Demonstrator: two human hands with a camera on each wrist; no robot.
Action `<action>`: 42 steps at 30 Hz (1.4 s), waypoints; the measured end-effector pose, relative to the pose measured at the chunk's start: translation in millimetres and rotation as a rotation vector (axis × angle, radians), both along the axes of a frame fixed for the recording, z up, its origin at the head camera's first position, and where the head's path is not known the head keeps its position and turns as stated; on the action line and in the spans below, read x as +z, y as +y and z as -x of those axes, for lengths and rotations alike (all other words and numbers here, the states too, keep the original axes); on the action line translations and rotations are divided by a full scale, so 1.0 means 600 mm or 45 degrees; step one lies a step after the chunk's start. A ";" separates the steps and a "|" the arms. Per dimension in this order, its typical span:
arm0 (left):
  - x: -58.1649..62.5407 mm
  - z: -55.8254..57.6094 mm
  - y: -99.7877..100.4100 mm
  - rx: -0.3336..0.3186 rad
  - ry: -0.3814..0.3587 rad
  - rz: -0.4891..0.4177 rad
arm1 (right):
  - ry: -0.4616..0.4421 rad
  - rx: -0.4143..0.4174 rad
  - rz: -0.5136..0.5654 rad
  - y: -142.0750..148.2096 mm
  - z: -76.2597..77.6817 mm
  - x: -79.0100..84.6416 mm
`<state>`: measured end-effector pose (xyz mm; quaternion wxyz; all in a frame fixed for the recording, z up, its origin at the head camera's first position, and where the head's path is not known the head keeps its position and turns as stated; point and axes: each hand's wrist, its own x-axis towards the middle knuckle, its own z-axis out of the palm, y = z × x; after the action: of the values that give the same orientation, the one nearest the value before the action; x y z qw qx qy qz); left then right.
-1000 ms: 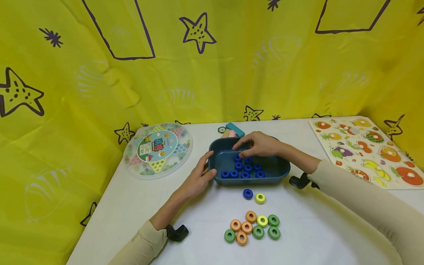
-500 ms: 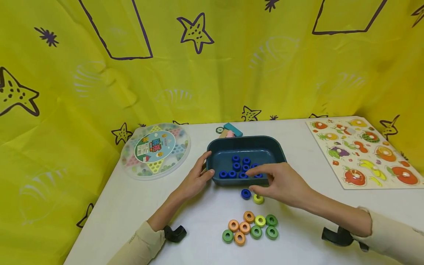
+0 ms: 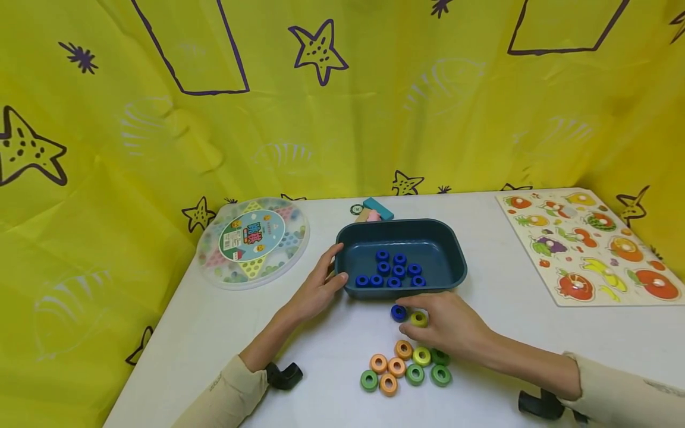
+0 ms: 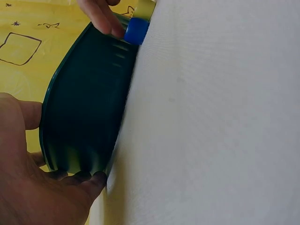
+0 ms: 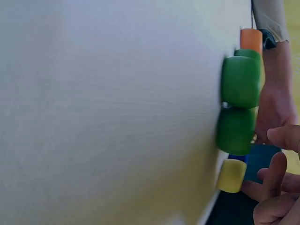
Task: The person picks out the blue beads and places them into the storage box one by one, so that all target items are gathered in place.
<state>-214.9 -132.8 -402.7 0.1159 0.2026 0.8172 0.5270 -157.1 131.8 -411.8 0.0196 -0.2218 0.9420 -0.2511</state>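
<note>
A dark teal plastic tray point(image 3: 439, 258) stands mid-table, with several blue rings point(image 3: 398, 271) lying inside. My left hand point(image 3: 317, 290) holds its left end, thumb and fingers about the wall; the left wrist view shows this hand point(image 4: 37, 164) against the tray point(image 4: 89, 93). Just before the tray's front wall lie one blue ring point(image 3: 398, 313) and one yellow ring point(image 3: 418, 319), side by side. My right hand point(image 3: 455, 324) reaches over them, thumb and forefinger spread apart on either side of the blue ring. In the right wrist view the yellow ring point(image 5: 232, 176) sits beside the fingers.
Nearer me lies a cluster of orange rings point(image 3: 396, 367), green rings point(image 3: 414, 374) and a yellow ring point(image 3: 421, 356). A round board-game case point(image 3: 254, 244) lies at left, a fruit puzzle board point(image 3: 583, 246) at right. Small blocks point(image 3: 377, 209) lie behind the tray.
My right hand has come out of the tray, over its front wall, and down to the blue and yellow rings before it. The left hand stays at the tray's left end.
</note>
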 end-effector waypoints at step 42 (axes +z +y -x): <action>-0.002 0.000 0.000 0.008 -0.006 -0.004 | -0.192 0.624 0.143 0.002 0.177 0.120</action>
<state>-215.1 -132.7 -403.9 0.1159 0.1988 0.8167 0.5291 -263.4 132.8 -340.0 0.1378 -0.4247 0.8406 -0.3066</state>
